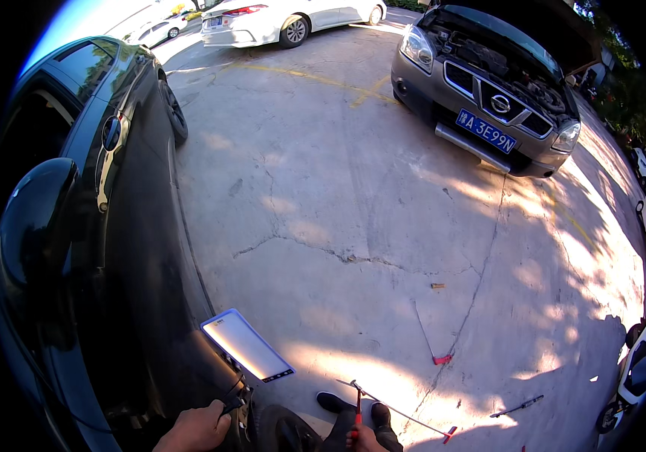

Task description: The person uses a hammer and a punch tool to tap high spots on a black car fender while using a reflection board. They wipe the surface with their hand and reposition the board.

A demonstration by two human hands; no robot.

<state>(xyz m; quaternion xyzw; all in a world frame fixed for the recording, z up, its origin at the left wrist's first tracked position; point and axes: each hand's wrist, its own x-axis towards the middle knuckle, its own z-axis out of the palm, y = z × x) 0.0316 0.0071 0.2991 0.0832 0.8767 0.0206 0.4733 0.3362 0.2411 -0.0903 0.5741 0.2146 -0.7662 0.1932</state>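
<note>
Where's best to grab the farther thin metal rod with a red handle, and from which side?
Probably by the red handle, from above and your side: it looks thicker than the thin metal shaft and lies nearer you, the shaft pointing away.

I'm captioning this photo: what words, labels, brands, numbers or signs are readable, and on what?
I won't copy out plates or brand names, but lettering shows here:
Blue front plate on the grey car: clear white characters.
Round badge on its grille: legible brand lettering.
Blue rear plate on the white car: too small to read.
Blue-edged white panel: marks too small to read.
Red tool in the right hand: no readable text.
</note>
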